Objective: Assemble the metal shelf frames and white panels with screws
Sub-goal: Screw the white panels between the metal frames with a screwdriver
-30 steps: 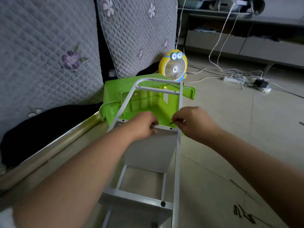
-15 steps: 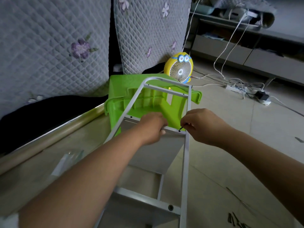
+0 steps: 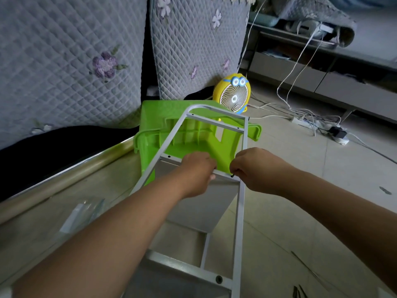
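Note:
A grey metal shelf frame slants away from me, its rounded top lying over a green plastic stool. A white panel hangs under the frame's middle crossbar. My left hand grips that crossbar and the panel's top edge. My right hand pinches a small black screw at the crossbar's right end, by the right rail. A second panel sits lower down, with a black screw head in its bar.
Quilted grey cushions lean at the left and back. A yellow desk fan stands behind the stool. Cables and a power strip lie on the tiled floor at right. Loose black screws lie bottom right; a plastic bag lies at left.
The view has shifted, so the frame, stool and fan sit further right and lower. Both hands stay on the middle crossbar, the right one still at its right end.

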The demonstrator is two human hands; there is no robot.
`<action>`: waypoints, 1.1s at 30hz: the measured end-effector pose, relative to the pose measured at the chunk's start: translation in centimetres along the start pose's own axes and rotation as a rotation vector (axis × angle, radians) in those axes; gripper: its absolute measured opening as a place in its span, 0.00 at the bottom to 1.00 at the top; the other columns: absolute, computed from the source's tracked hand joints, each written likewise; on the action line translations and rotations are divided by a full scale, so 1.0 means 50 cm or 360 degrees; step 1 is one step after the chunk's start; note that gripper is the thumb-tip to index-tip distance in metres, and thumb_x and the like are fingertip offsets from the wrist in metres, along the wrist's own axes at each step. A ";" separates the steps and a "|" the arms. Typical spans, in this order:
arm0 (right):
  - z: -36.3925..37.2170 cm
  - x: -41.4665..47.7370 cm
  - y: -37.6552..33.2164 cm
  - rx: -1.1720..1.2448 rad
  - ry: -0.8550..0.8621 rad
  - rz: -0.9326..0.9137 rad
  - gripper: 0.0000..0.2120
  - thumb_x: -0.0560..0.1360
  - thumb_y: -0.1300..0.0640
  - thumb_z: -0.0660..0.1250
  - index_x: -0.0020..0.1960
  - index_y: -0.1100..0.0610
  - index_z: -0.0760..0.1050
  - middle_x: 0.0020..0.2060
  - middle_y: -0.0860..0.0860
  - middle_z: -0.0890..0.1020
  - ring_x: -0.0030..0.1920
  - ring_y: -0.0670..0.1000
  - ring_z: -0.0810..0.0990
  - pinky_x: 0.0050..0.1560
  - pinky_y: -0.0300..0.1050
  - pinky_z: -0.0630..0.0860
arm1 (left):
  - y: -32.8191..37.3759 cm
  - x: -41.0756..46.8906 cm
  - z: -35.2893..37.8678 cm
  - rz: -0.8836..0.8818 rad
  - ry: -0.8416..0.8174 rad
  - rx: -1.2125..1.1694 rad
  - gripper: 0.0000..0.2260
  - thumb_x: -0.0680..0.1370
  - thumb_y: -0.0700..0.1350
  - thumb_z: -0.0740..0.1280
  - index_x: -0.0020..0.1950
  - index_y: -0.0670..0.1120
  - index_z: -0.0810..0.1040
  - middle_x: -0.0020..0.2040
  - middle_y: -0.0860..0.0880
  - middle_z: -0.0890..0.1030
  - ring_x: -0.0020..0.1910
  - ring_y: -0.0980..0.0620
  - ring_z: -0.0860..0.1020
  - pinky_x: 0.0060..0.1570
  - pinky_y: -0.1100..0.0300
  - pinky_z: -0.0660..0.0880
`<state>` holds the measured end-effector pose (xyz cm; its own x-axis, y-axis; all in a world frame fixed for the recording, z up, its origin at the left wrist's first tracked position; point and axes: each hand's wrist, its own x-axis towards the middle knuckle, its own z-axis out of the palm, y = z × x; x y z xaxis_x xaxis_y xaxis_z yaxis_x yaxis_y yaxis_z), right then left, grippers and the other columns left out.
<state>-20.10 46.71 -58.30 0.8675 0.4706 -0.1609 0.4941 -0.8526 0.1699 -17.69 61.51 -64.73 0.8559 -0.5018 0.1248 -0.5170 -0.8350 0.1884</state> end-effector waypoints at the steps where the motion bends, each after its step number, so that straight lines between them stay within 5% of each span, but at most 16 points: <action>1: 0.001 0.002 -0.002 -0.0036 -0.0027 -0.0017 0.13 0.76 0.62 0.58 0.56 0.55 0.77 0.51 0.53 0.78 0.53 0.54 0.75 0.52 0.44 0.73 | -0.001 0.000 0.001 0.0009 -0.0001 -0.0002 0.12 0.80 0.46 0.58 0.60 0.43 0.73 0.58 0.45 0.73 0.59 0.45 0.70 0.50 0.59 0.64; 6: -0.006 0.013 -0.008 -0.0168 -0.0133 -0.0032 0.10 0.76 0.63 0.58 0.53 0.59 0.76 0.44 0.55 0.74 0.52 0.57 0.76 0.46 0.45 0.72 | -0.008 -0.005 0.000 0.0049 0.0064 -0.0130 0.09 0.78 0.45 0.61 0.52 0.41 0.77 0.46 0.44 0.73 0.54 0.44 0.71 0.44 0.58 0.62; 10: -0.009 0.007 -0.023 -0.0246 -0.0149 0.0012 0.11 0.76 0.65 0.57 0.55 0.61 0.74 0.51 0.58 0.76 0.54 0.59 0.76 0.51 0.48 0.74 | -0.012 -0.006 0.000 0.0055 0.0102 -0.0247 0.13 0.75 0.47 0.63 0.42 0.37 0.79 0.33 0.49 0.65 0.45 0.42 0.73 0.37 0.58 0.59; 13: -0.003 0.004 -0.038 -0.0244 -0.0165 0.0032 0.12 0.77 0.66 0.55 0.58 0.62 0.72 0.55 0.58 0.75 0.57 0.59 0.74 0.54 0.50 0.73 | -0.012 -0.004 -0.002 0.0064 0.0087 -0.0244 0.17 0.68 0.48 0.57 0.39 0.36 0.79 0.34 0.43 0.68 0.42 0.40 0.74 0.37 0.57 0.60; 21: 0.003 0.004 -0.039 -0.0163 -0.0148 0.0152 0.11 0.76 0.67 0.56 0.57 0.62 0.71 0.54 0.58 0.75 0.56 0.59 0.74 0.51 0.49 0.72 | -0.007 -0.006 -0.010 0.0016 0.0064 -0.0228 0.09 0.77 0.44 0.64 0.47 0.38 0.79 0.46 0.39 0.76 0.50 0.43 0.73 0.42 0.56 0.64; 27: 0.019 0.002 -0.013 -0.0015 -0.0095 0.0145 0.13 0.79 0.56 0.56 0.59 0.60 0.72 0.54 0.56 0.75 0.58 0.57 0.74 0.54 0.46 0.71 | -0.005 -0.006 -0.011 -0.0002 0.0051 -0.0211 0.10 0.77 0.45 0.63 0.46 0.38 0.78 0.47 0.40 0.76 0.50 0.43 0.72 0.44 0.56 0.64; 33: 0.016 -0.005 0.006 -0.0042 -0.0045 -0.0022 0.12 0.79 0.58 0.56 0.60 0.56 0.73 0.54 0.53 0.75 0.56 0.55 0.75 0.53 0.47 0.73 | -0.007 -0.008 -0.011 0.0021 0.0063 -0.0227 0.09 0.77 0.43 0.62 0.45 0.38 0.77 0.45 0.40 0.74 0.49 0.43 0.72 0.42 0.56 0.63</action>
<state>-20.20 46.15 -59.00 0.8590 0.4751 -0.1909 0.5074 -0.8397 0.1933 -17.85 62.10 -64.28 0.8495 -0.5008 0.1661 -0.5267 -0.7865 0.3226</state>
